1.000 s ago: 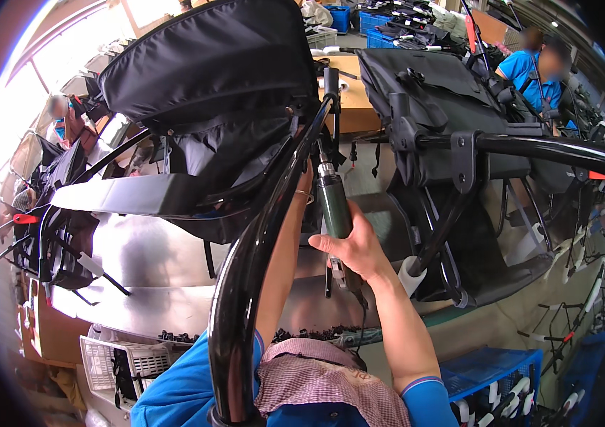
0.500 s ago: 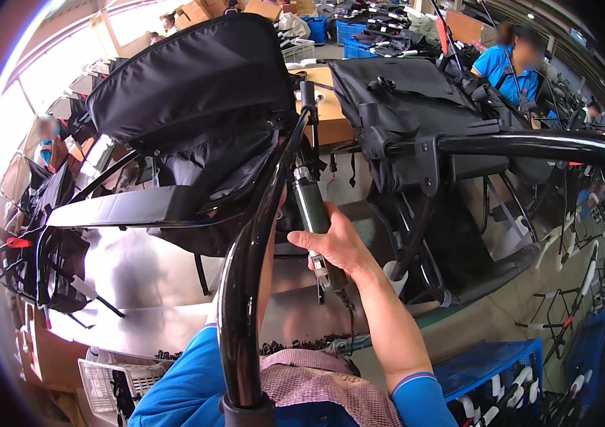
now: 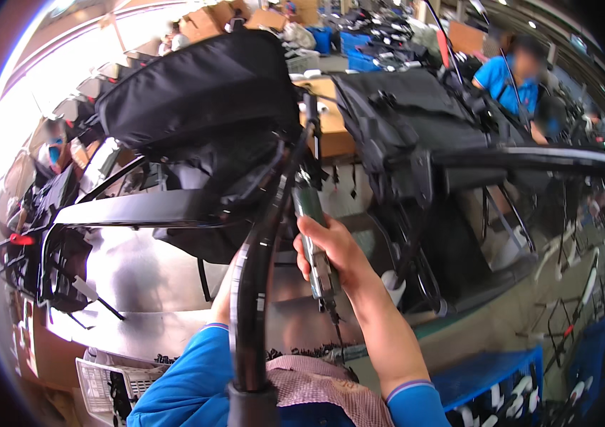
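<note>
We are reading this moment as a fastening step on the black fabric-covered stroller frame (image 3: pixel 195 114), which is lying tilted across the shiny metal worktop (image 3: pixel 139 277). The right hand (image 3: pixel 334 249) is clenching around the grey-green cylindrical powered driver (image 3: pixel 311 213), holding it upright with its tip pointing up toward a joint where the curved black tube of the frame (image 3: pixel 259 242) is meeting the padded seat fabric (the tip itself is hidden behind straps, so we cannot tell whether it is seated on a fastener). A dark hose or cable is hanging from the tool's lower end.

The left hand (image 3: pixel 225 299) is mostly hidden behind the curved tube; only part of the forearm and blue sleeve is showing, so we cannot tell whether it is gripping or merely bracing the tube.

In our judgement the next move is calling for keeping the driver square to the joint and the frame steady against it, since the frame is resting at an angle.

The frame is looking partly assembled: black padded seat, dangling straps, bare tubing. A second black stroller frame (image 3: pixel 416 135) is sitting just beside it to the right. A white plastic basket (image 3: pixel 99 384) is standing at the near edge of the worktop, and a person in a blue shirt (image 3: pixel 508 78) is working well apart.
</note>
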A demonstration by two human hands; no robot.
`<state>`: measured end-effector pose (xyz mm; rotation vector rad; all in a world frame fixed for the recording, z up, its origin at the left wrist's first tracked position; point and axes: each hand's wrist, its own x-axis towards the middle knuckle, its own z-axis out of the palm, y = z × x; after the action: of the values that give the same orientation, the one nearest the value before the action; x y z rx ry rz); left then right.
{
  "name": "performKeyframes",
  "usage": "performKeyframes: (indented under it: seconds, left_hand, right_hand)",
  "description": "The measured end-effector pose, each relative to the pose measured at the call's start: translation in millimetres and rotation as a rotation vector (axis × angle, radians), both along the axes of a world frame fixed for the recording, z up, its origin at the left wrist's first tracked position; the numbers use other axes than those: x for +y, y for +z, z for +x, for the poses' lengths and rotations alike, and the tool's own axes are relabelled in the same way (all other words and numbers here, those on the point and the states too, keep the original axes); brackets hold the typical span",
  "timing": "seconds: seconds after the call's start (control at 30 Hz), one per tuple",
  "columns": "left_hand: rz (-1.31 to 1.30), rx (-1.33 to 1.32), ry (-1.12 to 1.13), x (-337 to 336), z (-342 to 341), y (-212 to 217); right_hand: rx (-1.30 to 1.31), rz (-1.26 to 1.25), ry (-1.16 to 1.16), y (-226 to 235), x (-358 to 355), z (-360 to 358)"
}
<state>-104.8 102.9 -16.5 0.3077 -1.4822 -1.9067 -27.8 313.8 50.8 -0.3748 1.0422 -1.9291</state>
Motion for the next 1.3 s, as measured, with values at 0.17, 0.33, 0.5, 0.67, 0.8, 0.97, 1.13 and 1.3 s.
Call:
performKeyframes:
  seconds: [0.17,0.33,0.5,0.67,0.8,0.97,1.13,1.3]
  left_hand:
    - [-0.253,0.214,0.154,28.1,-0.9,25.0]
    - [-0.289,0.169,0.179,18.5,9.9,32.7]
    - [-0.421,0.123,-0.014,33.2,-31.4,-11.3]
    - [-0.382,-0.221,-0.3,50.5,97.0,3.7]
    - [-0.516,-0.554,-0.684,55.5,163.6,-67.6]
    - [-0.928,-0.592,-0.918,72.0,231.6,-157.1]
    - [-1.074,-0.513,-0.972,109.1,239.0,-187.6]
    - [-1.318,-0.561,-0.816,117.7,248.6,-221.4]
  right_hand:
    - [0.238,0.085,-0.122,-3.3,-5.8,-2.6]
    - [0.201,0.073,-0.095,-5.1,-22.5,4.1]
    - [0.341,0.101,-0.17,-5.1,-5.4,-27.9]
    - [0.236,0.07,-0.013,-30.7,25.2,24.6]
    - [0.221,0.131,-0.021,-82.5,70.9,49.8]
    - [0.173,0.134,0.009,-112.9,104.9,85.7]
    - [0.107,0.157,-0.048,-127.0,133.6,108.9]
    - [0.035,0.199,-0.057,-129.3,146.9,133.9]
